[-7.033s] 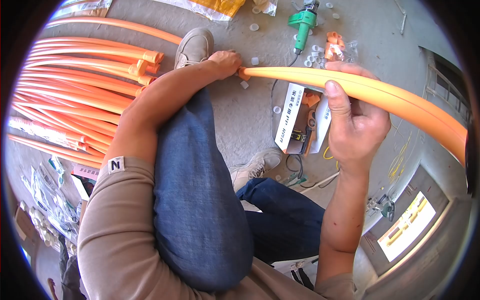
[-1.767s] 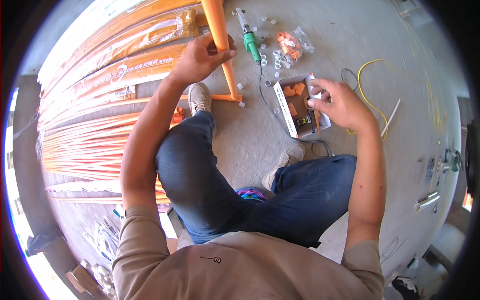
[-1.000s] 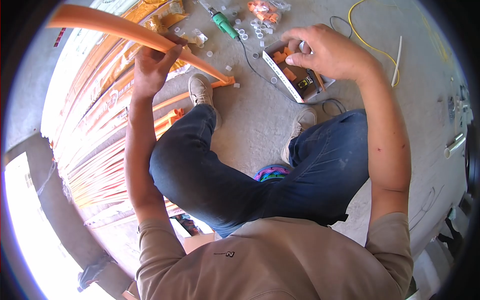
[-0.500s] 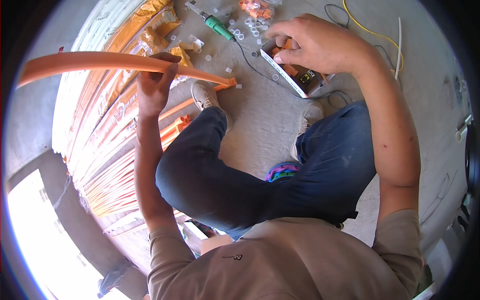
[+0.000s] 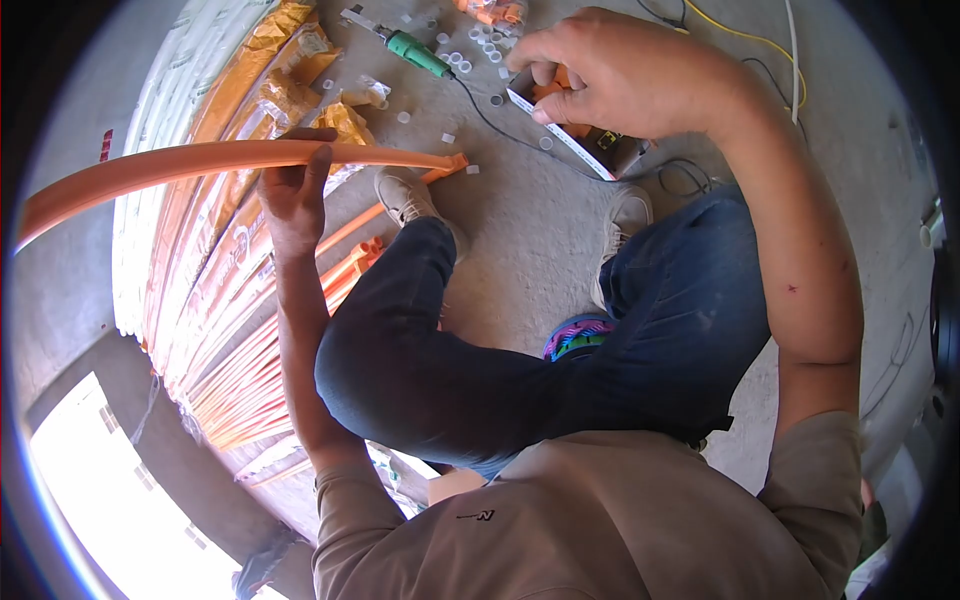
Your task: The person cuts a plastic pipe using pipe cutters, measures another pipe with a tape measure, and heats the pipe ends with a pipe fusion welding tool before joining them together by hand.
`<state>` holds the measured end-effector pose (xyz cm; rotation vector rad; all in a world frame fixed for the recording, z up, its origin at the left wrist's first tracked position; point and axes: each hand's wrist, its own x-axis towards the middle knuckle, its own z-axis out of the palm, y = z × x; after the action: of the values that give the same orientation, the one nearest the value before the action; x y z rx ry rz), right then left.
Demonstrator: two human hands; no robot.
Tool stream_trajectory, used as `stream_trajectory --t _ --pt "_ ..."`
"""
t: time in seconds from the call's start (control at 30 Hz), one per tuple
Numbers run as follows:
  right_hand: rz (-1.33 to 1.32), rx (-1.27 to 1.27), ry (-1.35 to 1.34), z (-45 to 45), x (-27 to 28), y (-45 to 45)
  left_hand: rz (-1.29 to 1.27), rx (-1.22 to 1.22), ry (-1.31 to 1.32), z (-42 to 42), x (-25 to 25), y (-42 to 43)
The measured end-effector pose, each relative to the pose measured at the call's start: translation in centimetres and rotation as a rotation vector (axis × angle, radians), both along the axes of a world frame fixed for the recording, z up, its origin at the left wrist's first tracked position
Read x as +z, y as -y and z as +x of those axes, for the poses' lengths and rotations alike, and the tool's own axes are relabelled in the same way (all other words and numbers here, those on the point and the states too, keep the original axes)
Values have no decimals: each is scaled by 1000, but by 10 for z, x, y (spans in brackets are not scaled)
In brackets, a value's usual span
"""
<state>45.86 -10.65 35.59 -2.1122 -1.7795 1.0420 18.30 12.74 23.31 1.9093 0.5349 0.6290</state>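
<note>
My left hand point(image 5: 296, 195) is wrapped round an orange pipe point(image 5: 210, 162), which runs from the left edge of the view to an orange fitting point(image 5: 458, 163) low near my shoe. A second orange pipe point(image 5: 348, 230) meets the same fitting at an angle. My right hand point(image 5: 600, 75) hangs over a white open box point(image 5: 575, 145) with its fingers curled and apart, and nothing shows between them. Inside the box are orange fittings and a black and yellow item point(image 5: 607, 141), partly hidden by this hand.
A green power tool point(image 5: 417, 53) with a cord lies beyond the box, beside several white rings point(image 5: 461, 60) and a bag of orange fittings point(image 5: 497, 11). Bundled orange pipes point(image 5: 245, 385) and wrapped packs point(image 5: 215, 205) lie at left. A yellow cable point(image 5: 760, 38) crosses the upper right.
The held pipe has swung from upright towards the left, its far end now lower, with my left hand still round it. My right hand has shifted up and left over the box.
</note>
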Motion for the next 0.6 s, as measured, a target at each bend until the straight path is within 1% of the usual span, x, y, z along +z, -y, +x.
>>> stream_trajectory --t 0.1,0.3,0.37,0.4,0.47,0.6 --pt "8 32 -34 4 3 3 8 7 0 -1 -2 -3" --pt "-143 -13 5 -1 6 -4 -1 4 -8 0 -3 -2" --pt "-65 21 -62 3 5 -1 -30 5 -10 1 -3 0" --pt "-65 23 -61 2 -4 -2 -29 7 -9 1 -2 1" --pt "102 -32 26 -5 -34 -3 -29 15 -32 0 -1 2" --pt "212 -12 14 0 -53 -2 -25 25 -52 -3 -3 0"
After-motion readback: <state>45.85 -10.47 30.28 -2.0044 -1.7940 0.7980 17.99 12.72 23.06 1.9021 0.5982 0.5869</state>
